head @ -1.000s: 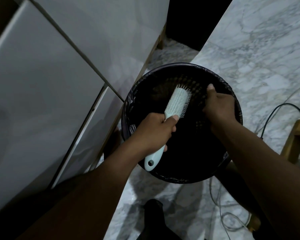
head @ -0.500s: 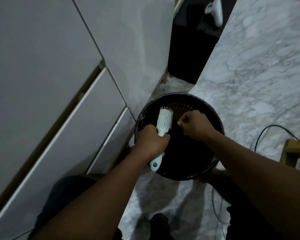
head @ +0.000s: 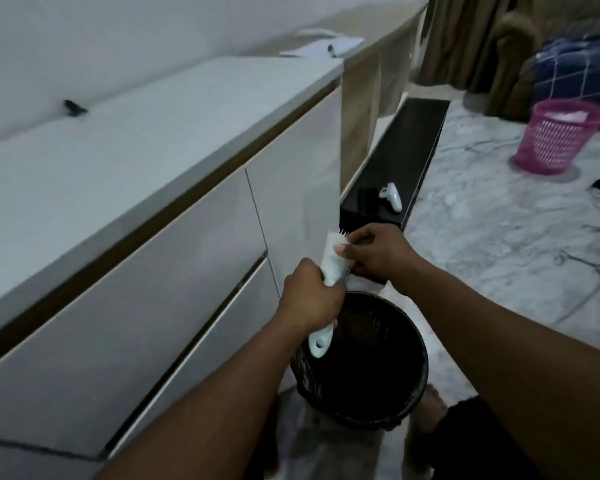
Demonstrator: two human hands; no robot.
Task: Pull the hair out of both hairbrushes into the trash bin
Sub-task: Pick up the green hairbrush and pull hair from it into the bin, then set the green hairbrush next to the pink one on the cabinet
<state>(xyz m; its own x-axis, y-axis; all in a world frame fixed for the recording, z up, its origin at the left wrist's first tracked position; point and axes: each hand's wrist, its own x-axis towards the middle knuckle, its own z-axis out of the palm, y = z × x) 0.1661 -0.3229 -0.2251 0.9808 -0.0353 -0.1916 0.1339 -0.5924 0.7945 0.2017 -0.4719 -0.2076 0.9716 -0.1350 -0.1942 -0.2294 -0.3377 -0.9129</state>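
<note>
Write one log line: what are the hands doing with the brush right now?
left hand: grips brush handle | right hand: fingers at bristles | hairbrush: upright, above bin | trash bin: below hands

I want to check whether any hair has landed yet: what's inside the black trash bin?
The trash bin shows only a dark liner and mesh wall; no hair can be made out in the dim interior. The left hand and the hairbrush handle cover part of its opening.

trash bin (head: 361, 368) on floor (head: 499, 237), just right of drawer cabinet (head: 153, 271) | hairbrush (head: 331, 268) above bin's far rim, between left hand (head: 309, 299) and right hand (head: 378, 251) | laundry basket (head: 555, 136) far right, well apart | low shelf (head: 406, 157) behind bin
</note>
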